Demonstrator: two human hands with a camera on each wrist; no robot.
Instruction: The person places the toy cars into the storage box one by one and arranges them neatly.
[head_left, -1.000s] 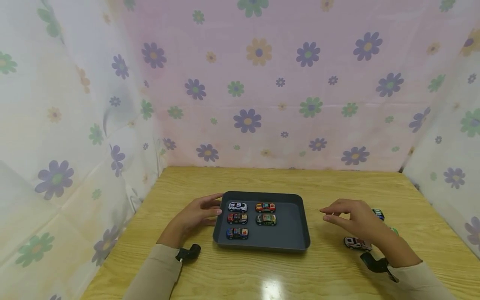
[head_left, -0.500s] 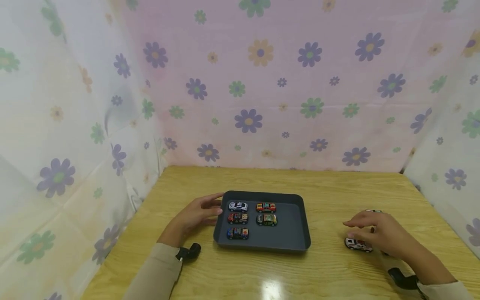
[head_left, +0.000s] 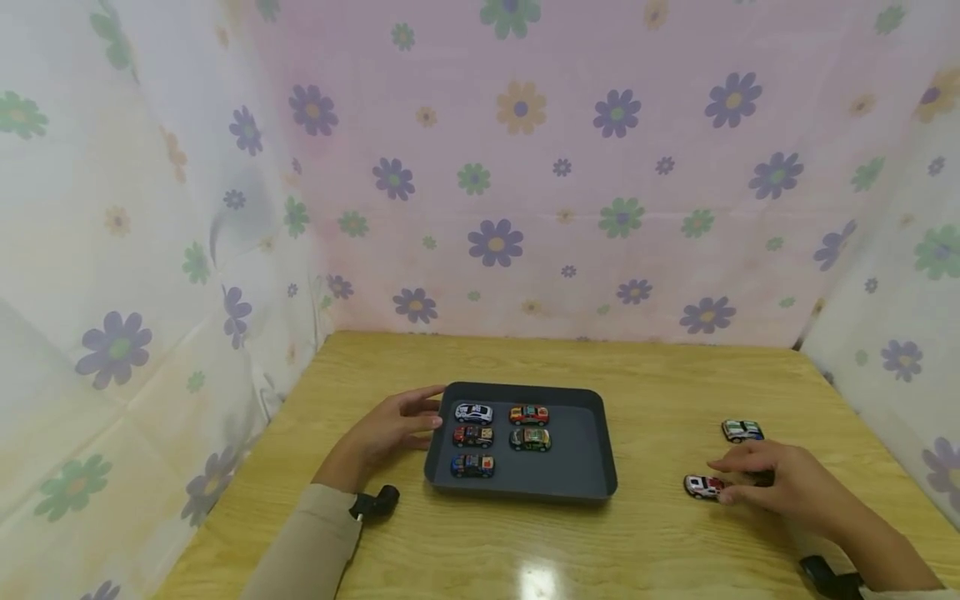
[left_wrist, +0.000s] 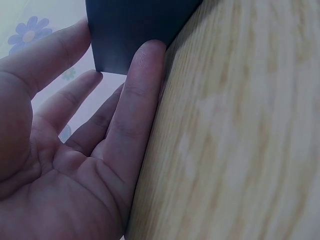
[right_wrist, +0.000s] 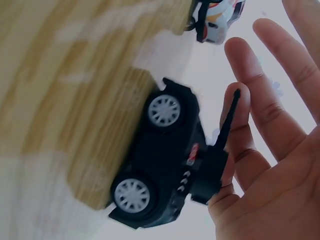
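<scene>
Fingers [right_wrist: 280,100] of your right hand [head_left: 787,483] spread loose over the black car [right_wrist: 160,160], gripping nothing; brush it and it rolls; left hand [head_left: 390,429] rests flat against the tray [head_left: 592,475].

Left hand [head_left: 390,431] lies flat at 9 o'clock, fingers straight, pointing to 3. Right hand [head_left: 780,482] hovers at 4 o'clock, fingers loosely spread.

Head view: we look forward and down over the wooden table [head_left: 645,375] from some way back. Left wrist view: very close, sharing the dark tray [left_wrist: 132,30] corner. Right wrist view: very close, sharing the black toy car [right_wrist: 160,165].
</scene>
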